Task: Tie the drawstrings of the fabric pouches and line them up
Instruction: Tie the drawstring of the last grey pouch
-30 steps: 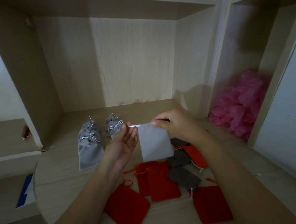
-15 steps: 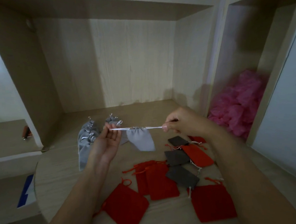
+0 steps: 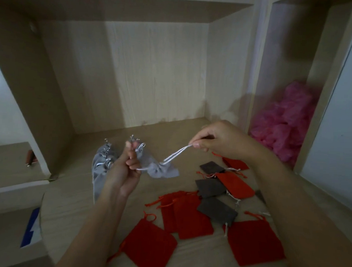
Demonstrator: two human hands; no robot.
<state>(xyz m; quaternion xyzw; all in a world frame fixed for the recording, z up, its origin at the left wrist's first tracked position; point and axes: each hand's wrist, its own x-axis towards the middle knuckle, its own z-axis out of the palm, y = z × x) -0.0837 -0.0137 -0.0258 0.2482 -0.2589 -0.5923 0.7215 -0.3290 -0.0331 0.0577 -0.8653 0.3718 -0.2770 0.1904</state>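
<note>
Left hand, right hand: grey pouch between.

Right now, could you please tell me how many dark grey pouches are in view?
3: the far dark grey pouch, the middle dark grey pouch and the near dark grey pouch lie among the red pouches; others may be hidden.

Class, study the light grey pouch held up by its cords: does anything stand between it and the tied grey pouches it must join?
Only the left hand, itself pinching one cord, sits between the held pouch and the tied grey pouches. No other object shows in that gap.
</note>
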